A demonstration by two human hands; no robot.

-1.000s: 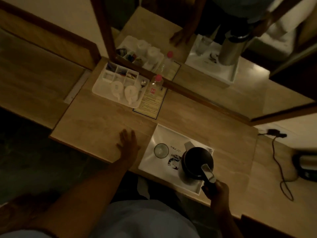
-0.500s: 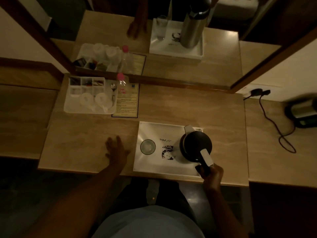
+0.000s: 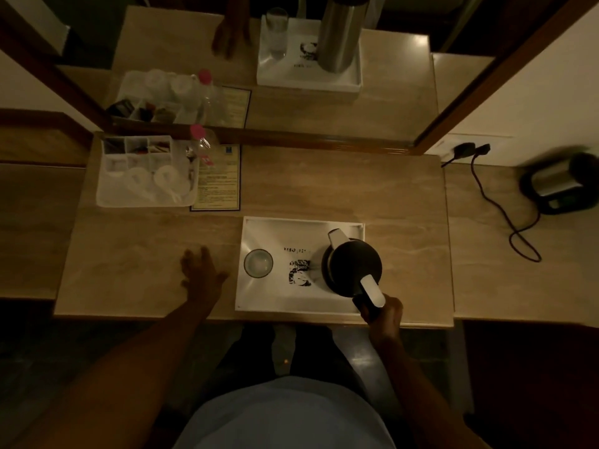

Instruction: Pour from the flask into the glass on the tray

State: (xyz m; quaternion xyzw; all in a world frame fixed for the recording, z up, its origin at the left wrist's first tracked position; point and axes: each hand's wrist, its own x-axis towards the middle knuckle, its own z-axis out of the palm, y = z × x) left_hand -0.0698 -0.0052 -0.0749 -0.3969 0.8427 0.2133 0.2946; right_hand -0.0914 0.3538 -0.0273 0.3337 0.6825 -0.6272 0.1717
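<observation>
Head view: the flask (image 3: 353, 265) is gripped by its handle in the right hand (image 3: 384, 314) on the tray (image 3: 259, 296), beside the glass (image 3: 258, 263); the left hand (image 3: 201, 275) is spread flat, empty, on the table (image 3: 129, 264).

One flask (image 3: 353, 266) and one glass (image 3: 258, 263) stand on one white tray (image 3: 291, 303) at the table's (image 3: 324, 189) near edge. A second, compartmented tray (image 3: 107, 199) at the far left corner carries two white cups (image 3: 152, 184) and one spoon (image 3: 191, 157); its sachets are too dim to count. One pink-capped bottle (image 3: 200, 142) and one printed card (image 3: 220, 179) lie just beside it. Two hands show: the left hand (image 3: 201, 275) and the right hand (image 3: 384, 315). One kettle (image 3: 560, 184) with one cord (image 3: 505, 215) sits past the right edge.
</observation>
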